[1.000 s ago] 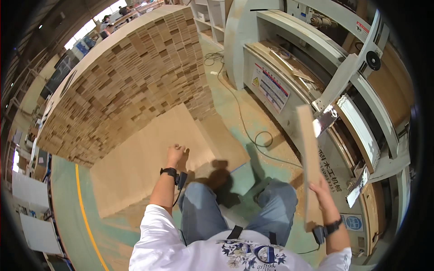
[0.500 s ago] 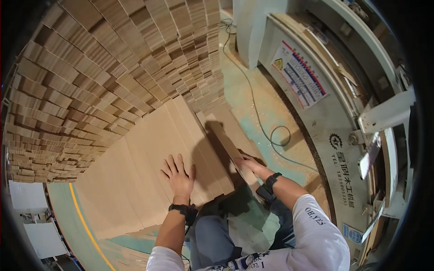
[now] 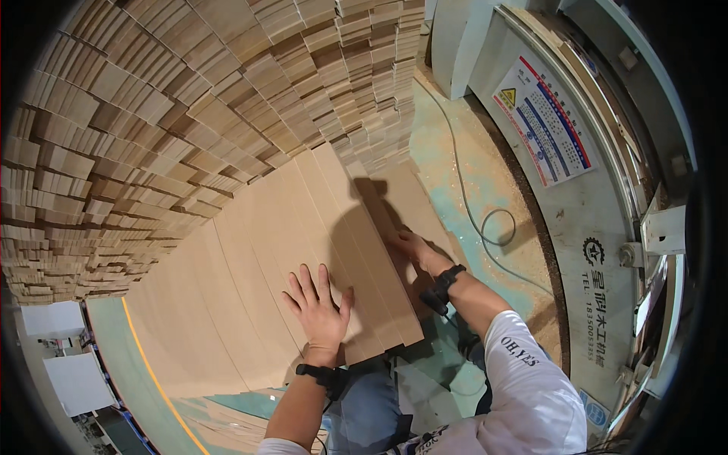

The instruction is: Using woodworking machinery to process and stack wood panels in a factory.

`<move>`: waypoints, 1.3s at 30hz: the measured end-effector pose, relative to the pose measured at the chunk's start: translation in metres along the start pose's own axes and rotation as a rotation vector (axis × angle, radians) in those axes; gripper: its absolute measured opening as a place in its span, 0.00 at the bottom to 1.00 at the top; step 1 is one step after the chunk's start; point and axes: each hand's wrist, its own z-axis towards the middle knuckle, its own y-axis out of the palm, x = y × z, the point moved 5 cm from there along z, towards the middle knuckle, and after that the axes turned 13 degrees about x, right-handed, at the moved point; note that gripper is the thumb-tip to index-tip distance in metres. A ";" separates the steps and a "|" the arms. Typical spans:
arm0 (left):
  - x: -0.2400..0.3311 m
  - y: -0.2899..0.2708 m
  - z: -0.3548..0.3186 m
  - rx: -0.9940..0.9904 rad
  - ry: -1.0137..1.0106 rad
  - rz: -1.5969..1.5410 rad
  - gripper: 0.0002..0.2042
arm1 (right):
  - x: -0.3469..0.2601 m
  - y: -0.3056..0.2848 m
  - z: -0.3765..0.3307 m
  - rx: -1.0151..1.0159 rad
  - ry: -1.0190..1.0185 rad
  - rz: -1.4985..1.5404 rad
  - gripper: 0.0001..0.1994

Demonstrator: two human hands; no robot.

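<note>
My left hand (image 3: 321, 322) lies flat with its fingers spread on a broad layer of tan boards (image 3: 250, 265) laid side by side. A narrow board (image 3: 377, 250) runs along the right edge of this layer, flush against the others. My right hand (image 3: 415, 250) presses against the outer side of that right edge, its fingers stretched out and partly in shadow. It does not appear to grip anything. Dark straps with small black devices sit on both wrists.
A tall wall of stacked wood pieces (image 3: 189, 83) rises beyond the boards. To the right stand a grey machine (image 3: 546, 205) with a notice sheet (image 3: 544, 121) and a loose cable (image 3: 464, 182) on the dusty floor. A yellow line (image 3: 152, 379) marks the green floor at left.
The narrow board that my right hand held tilted apart from the layer now lies against its right edge. My right hand has let go of its grip. My left hand stays flat on the boards.
</note>
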 end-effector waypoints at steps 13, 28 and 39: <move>0.004 0.000 -0.002 0.087 0.003 -0.017 0.31 | -0.013 -0.015 -0.018 0.420 -0.181 -0.314 0.37; 0.054 -0.022 0.008 -0.164 -0.041 0.021 0.29 | 0.025 -0.300 -0.638 1.037 -0.661 0.245 0.19; 0.579 -0.231 -0.092 -0.960 0.347 -1.447 0.19 | 0.136 -0.411 -0.739 1.559 -0.369 -1.106 0.23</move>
